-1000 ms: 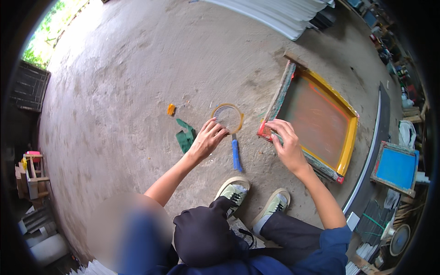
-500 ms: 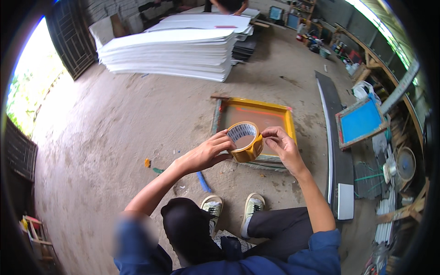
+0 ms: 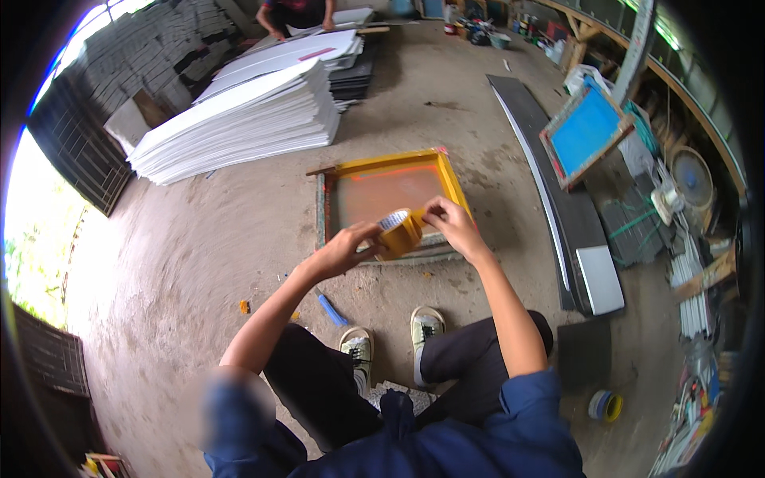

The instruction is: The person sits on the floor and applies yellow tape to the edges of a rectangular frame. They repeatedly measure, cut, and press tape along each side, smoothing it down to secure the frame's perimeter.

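The left hand and right hand both grip a yellow tape roll (fingers curled around its rim), held above the near edge of a yellow-framed printing screen lying on the concrete floor.

Glossy plastic tape roll, yellow-painted wood frame w/ matt mesh, rough concrete floor

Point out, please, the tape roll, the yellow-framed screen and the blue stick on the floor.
tape roll [image 3: 401, 231], head view, on its yellow outer side.
yellow-framed screen [image 3: 388, 193], head view, on its mesh.
blue stick [image 3: 331, 310], head view, mid-length.
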Demonstrator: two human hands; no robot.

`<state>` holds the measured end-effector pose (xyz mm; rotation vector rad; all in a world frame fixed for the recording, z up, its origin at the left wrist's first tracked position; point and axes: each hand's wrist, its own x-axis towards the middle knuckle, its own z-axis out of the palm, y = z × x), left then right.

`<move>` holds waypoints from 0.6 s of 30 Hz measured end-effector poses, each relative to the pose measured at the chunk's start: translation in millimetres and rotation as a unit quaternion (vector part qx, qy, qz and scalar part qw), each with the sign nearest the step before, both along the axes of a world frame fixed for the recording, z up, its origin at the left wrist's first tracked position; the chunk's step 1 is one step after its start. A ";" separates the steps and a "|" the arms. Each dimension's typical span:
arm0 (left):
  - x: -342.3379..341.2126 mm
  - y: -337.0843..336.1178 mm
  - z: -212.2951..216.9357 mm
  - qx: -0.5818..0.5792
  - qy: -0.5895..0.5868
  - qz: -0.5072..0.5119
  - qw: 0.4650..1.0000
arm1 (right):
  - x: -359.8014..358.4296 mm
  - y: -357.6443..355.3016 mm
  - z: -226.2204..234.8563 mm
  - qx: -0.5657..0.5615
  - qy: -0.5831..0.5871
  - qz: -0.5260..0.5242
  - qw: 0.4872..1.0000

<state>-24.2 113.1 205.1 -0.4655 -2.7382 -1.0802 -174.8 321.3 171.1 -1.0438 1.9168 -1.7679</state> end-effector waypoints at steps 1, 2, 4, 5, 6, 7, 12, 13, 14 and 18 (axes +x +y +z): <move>-3.0 1.3 0.9 0.003 -0.017 0.014 1.000 | -3.9 -5.7 2.6 0.008 0.013 -0.002 1.000; -6.3 3.3 1.6 0.006 -0.033 0.027 0.999 | -6.4 -3.3 5.0 0.039 0.022 -0.009 0.999; -10.2 6.7 7.4 0.013 -0.071 0.036 0.997 | -13.2 -2.4 7.2 0.069 0.055 -0.018 0.996; -13.7 8.6 10.4 0.008 -0.078 0.043 0.996 | -15.6 1.9 8.1 0.079 0.046 -0.044 0.995; -13.9 7.2 14.9 0.001 -0.087 0.058 0.995 | -16.2 2.7 12.7 0.085 0.035 -0.062 0.994; -12.9 5.6 15.1 -0.013 -0.083 0.086 0.993 | -15.6 5.9 16.4 0.095 0.026 -0.078 0.992; -12.6 -14.0 -9.9 -0.068 -0.106 0.082 0.989 | -26.2 21.0 -18.9 0.125 0.023 -0.110 0.986; -5.7 -28.7 -15.3 -0.083 -0.091 0.078 0.989 | -29.6 23.8 -28.1 0.114 0.042 -0.136 0.983; -0.1 -42.8 -24.9 -0.093 -0.074 0.070 0.990 | -41.7 39.8 -42.4 0.145 0.157 -0.328 0.920; 63.2 -143.7 -85.9 -0.076 -0.108 0.263 0.956 | -156.8 254.2 -85.8 0.097 0.041 -0.446 0.889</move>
